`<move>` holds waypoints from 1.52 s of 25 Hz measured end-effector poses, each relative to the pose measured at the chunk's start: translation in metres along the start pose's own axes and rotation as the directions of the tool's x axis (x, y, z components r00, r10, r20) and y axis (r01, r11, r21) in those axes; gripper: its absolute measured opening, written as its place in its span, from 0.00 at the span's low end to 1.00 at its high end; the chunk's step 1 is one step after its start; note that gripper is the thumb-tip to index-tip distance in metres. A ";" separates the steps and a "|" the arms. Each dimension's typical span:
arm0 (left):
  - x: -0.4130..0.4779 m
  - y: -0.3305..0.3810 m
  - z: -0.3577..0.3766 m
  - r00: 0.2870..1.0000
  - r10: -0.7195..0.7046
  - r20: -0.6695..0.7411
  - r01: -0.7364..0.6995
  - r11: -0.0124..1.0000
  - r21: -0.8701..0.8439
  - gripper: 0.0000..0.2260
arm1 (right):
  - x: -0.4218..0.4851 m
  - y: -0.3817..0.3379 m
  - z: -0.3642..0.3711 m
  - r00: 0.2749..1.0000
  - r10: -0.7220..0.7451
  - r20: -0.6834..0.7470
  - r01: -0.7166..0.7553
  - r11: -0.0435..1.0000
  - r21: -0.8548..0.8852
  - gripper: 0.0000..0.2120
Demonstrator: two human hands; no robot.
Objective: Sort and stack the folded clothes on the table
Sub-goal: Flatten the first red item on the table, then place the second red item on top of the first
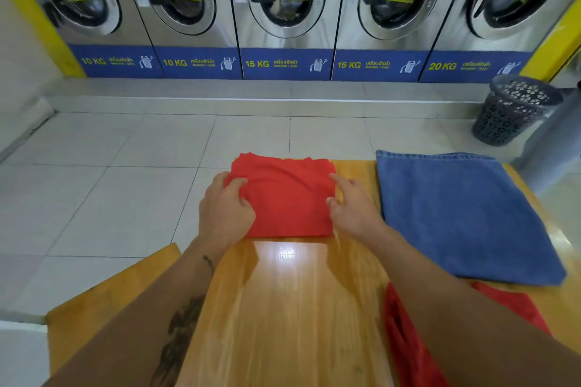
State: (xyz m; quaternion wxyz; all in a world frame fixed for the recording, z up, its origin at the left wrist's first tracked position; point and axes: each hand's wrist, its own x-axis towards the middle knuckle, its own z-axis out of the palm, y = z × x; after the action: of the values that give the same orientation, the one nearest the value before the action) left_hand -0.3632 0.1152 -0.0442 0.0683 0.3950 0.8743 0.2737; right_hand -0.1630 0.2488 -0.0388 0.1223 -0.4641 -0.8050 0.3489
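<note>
Laundromat washers line the far wall beyond a tiled floor, and a glossy wooden table [292, 292] fills the near view. Fingers [239, 182] of the left hand [224, 210] curl loosely over the left edge of a folded red cloth [289, 198], thumb on top, seeming to pinch that edge lightly. Fingers [341, 181] of the right hand [353, 207] lie spread and fairly flat against the cloth's right edge, pressing rather than gripping. The red cloth sits at the far middle of the table, its far edge at the table's rim. Just to its right, apart from it, lies a larger folded blue cloth [462, 214]. Nearer the person, partly hidden under the right forearm, is a second red cloth [405, 339], looser in shape.

The step in hand looks like squaring up the folded red piece. Sorting by colour would probably next call for bringing the two red pieces together into one stack, with both hands lifting from beneath so the folds hold. A dark basket [515, 110] stands on the floor at far right.
</note>
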 end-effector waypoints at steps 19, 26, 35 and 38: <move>-0.250 0.160 0.044 0.830 0.116 0.546 -0.040 0.988 -0.150 0.27 | -0.256 0.135 -0.135 0.886 0.455 -0.092 -0.464 0.863 -0.198 0.31; -0.257 0.177 0.083 0.887 -0.007 0.462 -0.046 0.994 0.104 0.33 | -0.237 0.170 -0.132 0.863 0.504 -0.025 -0.504 0.858 -0.095 0.36; -0.244 0.201 0.082 0.935 0.066 0.350 0.049 0.949 -0.311 0.30 | -0.224 0.154 -0.152 0.944 0.326 0.047 -0.328 0.944 0.039 0.37; -0.232 0.201 0.062 0.957 0.102 0.271 0.021 0.909 -0.416 0.29 | -0.216 0.126 -0.152 0.982 0.189 -0.003 -0.189 0.981 0.040 0.35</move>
State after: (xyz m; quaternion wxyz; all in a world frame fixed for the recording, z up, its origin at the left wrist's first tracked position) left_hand -0.0531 0.0808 -0.0119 0.2708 0.4251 0.7686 0.3940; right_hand 0.1163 0.1782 0.0140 0.1004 -0.5370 -0.7499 0.3732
